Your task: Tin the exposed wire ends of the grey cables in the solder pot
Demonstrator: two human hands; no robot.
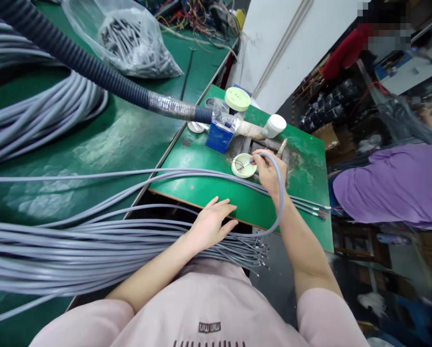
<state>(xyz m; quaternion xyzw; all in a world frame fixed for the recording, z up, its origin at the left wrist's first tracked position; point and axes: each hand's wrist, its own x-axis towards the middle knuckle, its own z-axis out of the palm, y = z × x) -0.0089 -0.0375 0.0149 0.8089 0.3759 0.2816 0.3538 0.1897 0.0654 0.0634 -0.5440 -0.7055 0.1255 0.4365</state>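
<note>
My right hand (269, 172) pinches a grey cable (281, 197) near its stripped end. The thin bared wires at that end dip into a small pale green bowl (236, 169) on the green board. From my hand the cable loops down past the board's front edge toward the left. My left hand (213, 224) lies with fingers spread over a thick bundle of grey cables (93, 250) at the front edge. Several more cables (187, 172) run across the board between my hands, with bared ends at the right.
A ribbed black hose (103, 72) ends above a blue box (220, 137). Near it stand a yellow-lidded jar (237, 99) and a white tub (275, 125). A plastic bag (129, 43) of cable pieces and coiled cables (45, 115) lie left. A person in purple (392, 185) is at right.
</note>
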